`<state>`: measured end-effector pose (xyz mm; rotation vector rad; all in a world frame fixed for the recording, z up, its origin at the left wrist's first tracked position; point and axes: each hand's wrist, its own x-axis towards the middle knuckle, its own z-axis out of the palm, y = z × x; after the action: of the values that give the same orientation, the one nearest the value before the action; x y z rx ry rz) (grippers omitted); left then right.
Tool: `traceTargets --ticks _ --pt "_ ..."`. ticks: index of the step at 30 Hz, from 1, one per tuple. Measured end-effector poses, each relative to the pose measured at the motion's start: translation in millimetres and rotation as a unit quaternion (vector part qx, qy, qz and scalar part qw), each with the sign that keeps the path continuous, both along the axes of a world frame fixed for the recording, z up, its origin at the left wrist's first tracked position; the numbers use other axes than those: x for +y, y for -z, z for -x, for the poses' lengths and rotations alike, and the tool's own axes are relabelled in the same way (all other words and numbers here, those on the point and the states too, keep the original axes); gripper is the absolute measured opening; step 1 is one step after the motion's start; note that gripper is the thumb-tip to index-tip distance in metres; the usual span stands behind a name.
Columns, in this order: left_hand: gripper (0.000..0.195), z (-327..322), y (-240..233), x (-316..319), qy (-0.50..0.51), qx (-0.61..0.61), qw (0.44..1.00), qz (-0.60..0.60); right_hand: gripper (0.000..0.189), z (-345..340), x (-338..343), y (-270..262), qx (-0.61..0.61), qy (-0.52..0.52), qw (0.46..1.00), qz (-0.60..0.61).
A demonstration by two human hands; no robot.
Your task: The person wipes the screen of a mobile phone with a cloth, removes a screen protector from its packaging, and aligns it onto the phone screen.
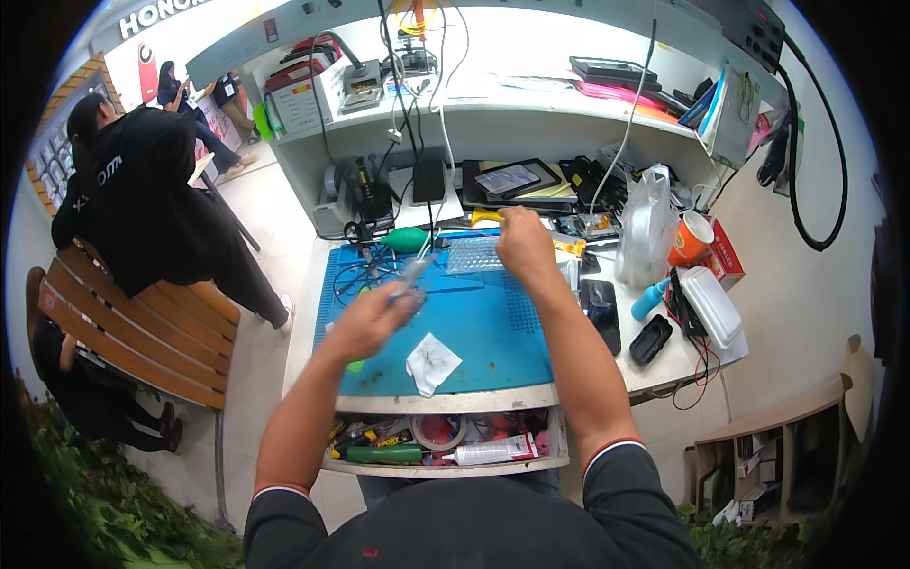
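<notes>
My left hand (377, 316) is raised over the left part of the blue work mat (483, 355). It grips a small grey object (416, 274), too blurred by motion to name. At the back of the mat, my right hand (526, 245) has its fingers closed on the end of a yellow plastic piece (486, 216). A sheet of bubble wrap (473, 256) lies just left of the right hand. Nearer to me on the mat is a crumpled white cloth or tissue (432, 363) with dark smudges. A green rubber air blower (405, 240) lies beside coiled black cables (355, 274).
An open drawer (444, 469) with a tape roll, tubes and tools juts out before me. Right of the mat are a dark phone (601, 316), a blue bottle (648, 300), an orange cup (689, 238) and a white box (711, 306). Cables (442, 128) hang down. A person (142, 192) sits at left.
</notes>
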<state>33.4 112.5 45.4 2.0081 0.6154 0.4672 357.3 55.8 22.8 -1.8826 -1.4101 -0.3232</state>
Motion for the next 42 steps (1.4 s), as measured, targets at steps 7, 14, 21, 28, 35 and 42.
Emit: traceTargets --ticks 7,14,21,28,35,42 --pt "0.037 -162 10 24 -0.019 0.152 0.972 -0.176 0.04 35 -93 -18 0.118 0.025 0.984 -0.131" --pt "0.06 -161 26 47 -0.009 0.043 0.916 -0.398 0.038 99 -185 -5 0.093 -0.138 0.983 -0.072" --pt "0.026 32 -32 23 -0.046 0.166 0.949 -0.265 0.029 108 -247 43 0.193 -0.119 0.973 -0.035" --pt "0.031 88 10 8 -0.104 0.251 0.942 -0.198 0.019 107 -227 46 0.167 -0.1 0.981 -0.01" --pt "0.038 81 24 18 -0.145 0.196 0.958 -0.154 0.015 98 -220 53 0.143 -0.124 0.982 -0.02" --pt "0.049 49 1 -6 -0.129 0.284 0.935 -0.168 0.015 99 -221 58 0.113 -0.116 0.986 -0.037"
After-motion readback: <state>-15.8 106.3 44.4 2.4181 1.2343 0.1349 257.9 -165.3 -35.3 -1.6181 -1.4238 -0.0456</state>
